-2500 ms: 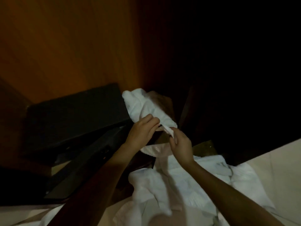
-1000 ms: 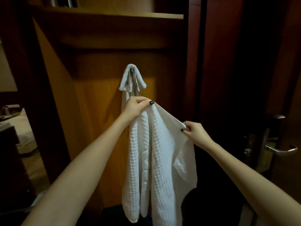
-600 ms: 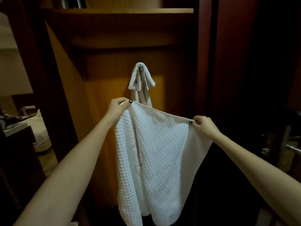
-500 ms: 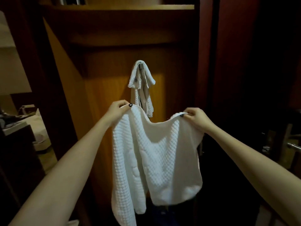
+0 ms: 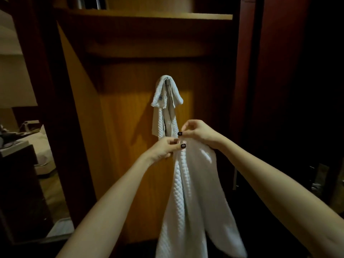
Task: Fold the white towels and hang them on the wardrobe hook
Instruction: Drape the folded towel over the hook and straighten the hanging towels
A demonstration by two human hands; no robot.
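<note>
A white waffle towel [image 5: 188,198] hangs straight down in front of me, folded in half lengthwise. My left hand [image 5: 163,148] and my right hand [image 5: 199,133] pinch its two top corners together, almost touching. Just above them a second white towel [image 5: 165,107] drapes over the metal wardrobe hook [image 5: 167,81] on the wooden back panel. The held towel's lower end runs out of the frame.
A wooden shelf [image 5: 149,15] spans the wardrobe above the hook. A dark red door frame [image 5: 247,90] stands at the right, with a metal door handle [image 5: 316,183] beyond it. At the left, a dark cabinet [image 5: 16,183] and a lit room are visible.
My hands, spread wide with the towel stretched open, have come together at the centre. The towel is now folded in half and hangs narrow.
</note>
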